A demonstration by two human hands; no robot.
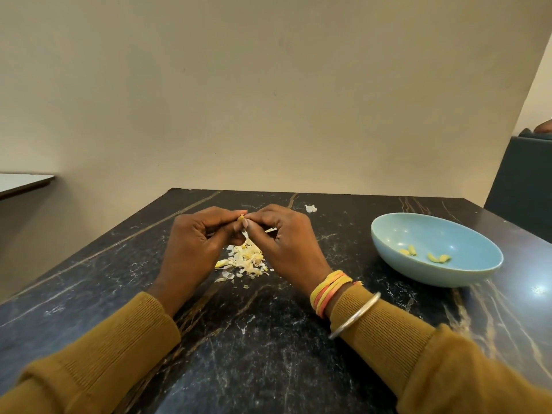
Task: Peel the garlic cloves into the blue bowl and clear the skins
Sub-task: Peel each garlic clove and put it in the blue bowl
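Pinching 1 garlic clove (241, 218) between left hand (195, 237) and right hand (285, 237) | blue bowl (424, 274): peeled cloves (412, 250)

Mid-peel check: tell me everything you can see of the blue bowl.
The blue bowl is a shallow, round, pale-blue dish with a smooth glossy finish, ceramic or melamine by its look. It sits upright on the dark marbled table, to the right of the right hand and apart from it. Inside lie a few peeled yellowish cloves, in two small groups towards its near side. Nothing else touches it, and no skins show in it.
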